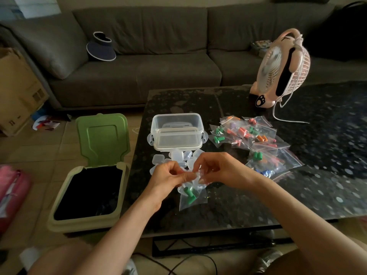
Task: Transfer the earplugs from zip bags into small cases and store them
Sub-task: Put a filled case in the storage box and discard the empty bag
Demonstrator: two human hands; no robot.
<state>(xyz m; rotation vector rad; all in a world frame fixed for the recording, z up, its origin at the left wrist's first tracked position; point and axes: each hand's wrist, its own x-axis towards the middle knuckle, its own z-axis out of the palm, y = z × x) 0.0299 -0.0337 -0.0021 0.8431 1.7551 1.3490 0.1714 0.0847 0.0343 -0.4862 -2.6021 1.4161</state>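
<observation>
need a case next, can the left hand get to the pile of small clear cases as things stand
Probably yes: the small cases lie just beyond the left hand, with nothing between. But it pinches the zip bag together with the right hand, so it must let go first.

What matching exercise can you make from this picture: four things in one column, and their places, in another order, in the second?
1. zip bag of green earplugs
2. clear box
3. visor
4. green-lidded bin

A. on the sofa
B. on the floor, left of the table
C. pinched by the left hand and right hand
D. on the table, behind the small cases

Pairs: 1-C, 2-D, 3-A, 4-B
</observation>
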